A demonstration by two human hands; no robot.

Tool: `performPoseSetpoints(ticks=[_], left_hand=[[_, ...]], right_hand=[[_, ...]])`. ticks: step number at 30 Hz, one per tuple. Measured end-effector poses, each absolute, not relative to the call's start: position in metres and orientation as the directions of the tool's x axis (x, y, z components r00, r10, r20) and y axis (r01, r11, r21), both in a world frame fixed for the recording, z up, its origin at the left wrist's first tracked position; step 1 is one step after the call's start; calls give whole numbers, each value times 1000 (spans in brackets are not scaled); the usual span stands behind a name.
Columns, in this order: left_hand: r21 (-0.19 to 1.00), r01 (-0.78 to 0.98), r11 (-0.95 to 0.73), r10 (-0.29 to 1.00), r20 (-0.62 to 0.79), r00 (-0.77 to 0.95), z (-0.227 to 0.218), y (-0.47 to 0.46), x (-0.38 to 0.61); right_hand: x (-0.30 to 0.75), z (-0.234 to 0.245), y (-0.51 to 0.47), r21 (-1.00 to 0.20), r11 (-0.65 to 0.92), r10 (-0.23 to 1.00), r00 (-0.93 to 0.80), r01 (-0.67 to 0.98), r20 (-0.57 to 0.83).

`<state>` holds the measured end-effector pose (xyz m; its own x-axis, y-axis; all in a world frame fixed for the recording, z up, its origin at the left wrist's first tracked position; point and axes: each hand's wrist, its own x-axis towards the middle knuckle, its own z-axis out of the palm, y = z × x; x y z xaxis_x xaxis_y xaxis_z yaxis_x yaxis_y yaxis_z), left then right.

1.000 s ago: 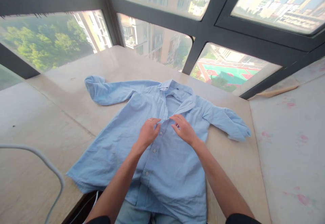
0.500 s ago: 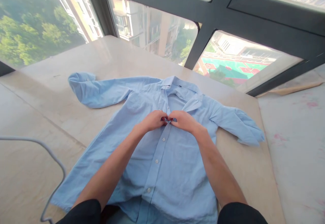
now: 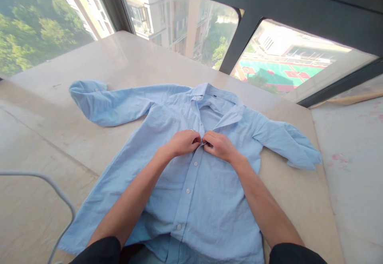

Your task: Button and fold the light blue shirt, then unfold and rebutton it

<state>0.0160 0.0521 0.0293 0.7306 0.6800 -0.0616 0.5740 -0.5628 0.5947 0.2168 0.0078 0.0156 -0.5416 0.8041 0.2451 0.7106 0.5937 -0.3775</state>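
Observation:
A light blue button-up shirt (image 3: 221, 192) lies front side up, its collar (image 3: 223, 96) at the far end and its sleeves spread out to both sides. My left hand (image 3: 187, 142) pinches the front placket at the chest from the left. From the right, my right hand (image 3: 220, 146) grips the same stretch of cloth, its fingertips almost meeting the left ones. Whatever button sits between the fingers is hidden. Below the hands, several white buttons (image 3: 188, 191) run down the closed placket. Above them the neck opening lies apart.
The shirt rests on a beige stone window ledge (image 3: 38, 152). A grey cable (image 3: 56, 190) curves along the left. Dark window frames (image 3: 236, 44) border the far side. Pale floral fabric (image 3: 353, 168) lies at the right edge.
The view has tipped down slightly. Both hands stay at the same spot on the placket; the right fingers have curled in more tightly around the cloth.

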Motion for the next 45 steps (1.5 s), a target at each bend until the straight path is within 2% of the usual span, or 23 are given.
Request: performPoseSetpoints(ticks=[3,6,11,14,17,20,27,37,45], left_hand=[[605,565,-561,693,-30,720,28,51,15],[674,538,-506,701,-42,712,28,52,15],[848,474,-237,764,-139,630,30,54,17],[899,433,-63,777,-228,587,27,55,19],[931,364,22,770,-248,588,24,57,19],[938,341,60,774,-259,578,22,58,18],[945,307,116,764,-282,580,19,59,17],[932,288,219,736,-352,578,29,60,14],[939,275,208,743,-334,580,24,60,15]], right_hand=[[216,11,7,-358,612,790,-543,705,284],[216,7,5,-342,616,786,-529,710,319],[217,5,3,-349,624,778,-516,699,359],[218,4,3,-352,640,765,-523,683,376],[219,5,4,-366,643,764,-529,673,369],[220,6,4,-364,636,771,-536,681,344],[219,12,3,-265,653,754,-578,709,312],[222,10,3,-326,657,750,-547,680,370],[220,18,2,-325,671,733,-528,667,429]])
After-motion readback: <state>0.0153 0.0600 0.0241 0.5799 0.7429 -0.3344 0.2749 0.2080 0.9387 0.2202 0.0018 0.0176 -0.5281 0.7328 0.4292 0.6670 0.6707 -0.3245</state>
